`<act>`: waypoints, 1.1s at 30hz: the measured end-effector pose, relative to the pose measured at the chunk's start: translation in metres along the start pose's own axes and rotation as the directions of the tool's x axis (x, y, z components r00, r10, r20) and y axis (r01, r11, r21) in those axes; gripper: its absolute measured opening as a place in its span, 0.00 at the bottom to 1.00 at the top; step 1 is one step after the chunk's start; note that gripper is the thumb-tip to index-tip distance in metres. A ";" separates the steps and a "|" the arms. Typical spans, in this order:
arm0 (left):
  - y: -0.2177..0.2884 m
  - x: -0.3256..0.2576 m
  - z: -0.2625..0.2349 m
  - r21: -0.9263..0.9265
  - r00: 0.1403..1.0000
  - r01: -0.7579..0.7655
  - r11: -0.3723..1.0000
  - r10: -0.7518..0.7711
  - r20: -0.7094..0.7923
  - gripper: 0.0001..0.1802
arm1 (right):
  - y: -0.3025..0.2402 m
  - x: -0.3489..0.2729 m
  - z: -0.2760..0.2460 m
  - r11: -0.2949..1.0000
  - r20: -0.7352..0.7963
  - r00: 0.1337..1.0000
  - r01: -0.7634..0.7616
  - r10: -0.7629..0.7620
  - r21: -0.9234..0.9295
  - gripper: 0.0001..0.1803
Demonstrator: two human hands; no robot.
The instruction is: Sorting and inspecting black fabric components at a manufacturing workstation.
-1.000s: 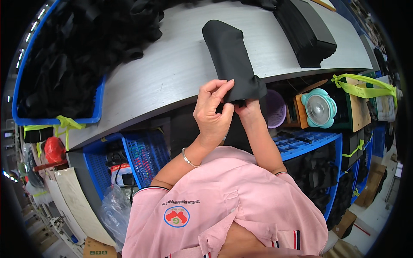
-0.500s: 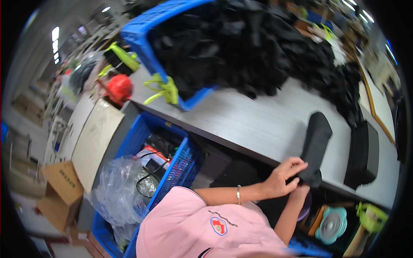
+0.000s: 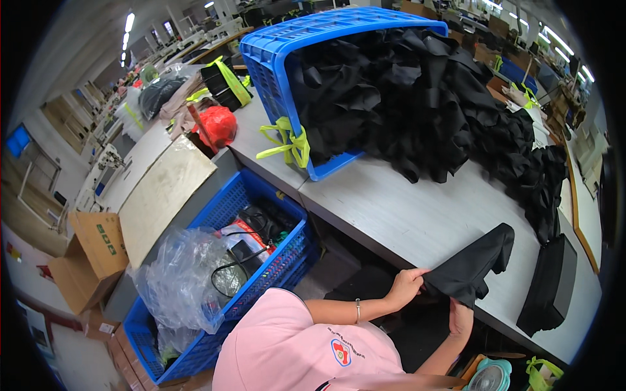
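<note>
A piece of black fabric spreads between my two hands over the table's near edge, its far end drooping to the right. My left hand pinches its left corner. Lower down, my right hand grips the bottom edge, the fingers partly hidden by the cloth. To the right lies a neat stack of black fabric pieces. Beyond my hands, a heap of loose black fabric pieces spills out of a tipped blue plastic crate onto the grey table.
At lower left, another blue crate holds clear plastic bags and a black cable. A red plastic bag sits by the tipped crate. An open cardboard box stands far left, and a turquoise fan at the lower right.
The black fabric has gone from a narrow folded strip to a wider spread. My hands have moved apart, the right one lower. The whole view has shifted, with things appearing lower.
</note>
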State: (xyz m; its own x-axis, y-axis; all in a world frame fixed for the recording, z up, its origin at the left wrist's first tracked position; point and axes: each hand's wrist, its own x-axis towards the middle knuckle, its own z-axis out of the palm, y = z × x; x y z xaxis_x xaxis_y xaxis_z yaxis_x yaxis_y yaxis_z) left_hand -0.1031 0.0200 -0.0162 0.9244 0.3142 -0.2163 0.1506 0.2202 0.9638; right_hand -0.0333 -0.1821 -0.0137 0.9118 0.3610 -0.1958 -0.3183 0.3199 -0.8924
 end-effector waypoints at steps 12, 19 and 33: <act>-0.040 0.001 0.048 -0.264 0.906 0.403 0.877 -0.339 0.255 0.06 | 0.036 0.031 0.021 0.076 -0.122 0.931 -0.101 -0.344 -0.992 0.23; -0.046 0.003 0.076 -0.271 0.885 0.444 0.854 -0.372 0.279 0.06 | 0.019 0.027 0.023 0.096 -0.103 0.972 -0.084 -0.210 -0.992 0.20; -0.034 0.020 0.071 -0.348 0.867 0.461 0.816 -0.330 0.374 0.07 | 0.004 0.056 0.046 -0.018 0.100 0.937 0.100 -0.335 -0.995 0.18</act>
State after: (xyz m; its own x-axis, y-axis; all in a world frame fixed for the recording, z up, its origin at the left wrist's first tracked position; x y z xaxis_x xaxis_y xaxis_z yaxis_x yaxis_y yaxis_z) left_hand -0.0648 -0.0467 -0.0425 0.8826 -0.1457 -0.4470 0.4271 0.6460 0.6326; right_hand 0.0044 -0.1206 -0.0097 0.9348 0.3191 0.1559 0.3552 -0.8410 -0.4080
